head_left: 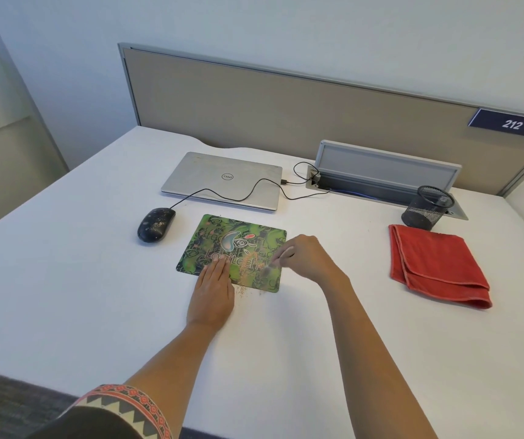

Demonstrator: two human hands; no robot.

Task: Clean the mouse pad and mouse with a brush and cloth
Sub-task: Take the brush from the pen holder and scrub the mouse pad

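Left hand [214, 288] lies flat on the mouse pad [222, 239] to pin it — right hand [308, 258] pinches the brush [273, 264], sweeping crumbs [248, 264] toward the near edge.

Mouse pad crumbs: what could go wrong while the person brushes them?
The brush in the right hand may sweep more crumbs off the mouse pad onto the white desk, where some already lie. If the left hand pressing the pad lifts, the pad might slide.
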